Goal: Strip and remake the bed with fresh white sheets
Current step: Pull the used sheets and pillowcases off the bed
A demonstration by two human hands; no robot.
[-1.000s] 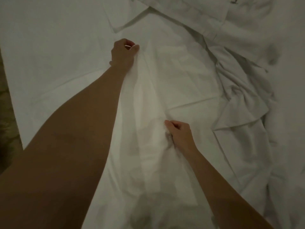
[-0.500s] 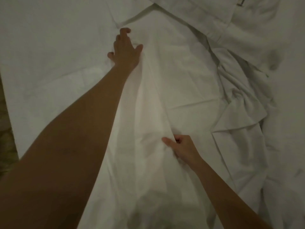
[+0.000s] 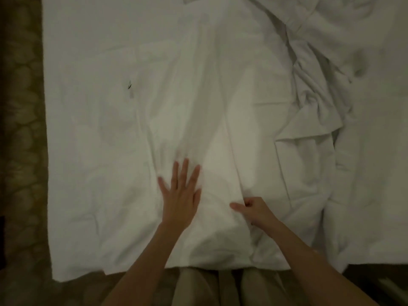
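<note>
The room is dim, the light weak and greenish-grey, so the white sheet [image 3: 114,133] reads as dull off-white. It is brightest near the middle (no lamp in sight) and falls off toward the patterned carpet [image 3: 22,129] at the left, which is nearly lost in murk. Soft shadows sit in the rumpled folds at right. No glare. Everything looks soft and grainy; the bed's edges bow slightly.

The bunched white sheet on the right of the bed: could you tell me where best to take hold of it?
Probably at the folded corner flap of the bunched sheet, coming from the near side. Its straight edge stands out from the flat sheet, giving fingers something to pinch, while the gathers above are tangled.
</note>
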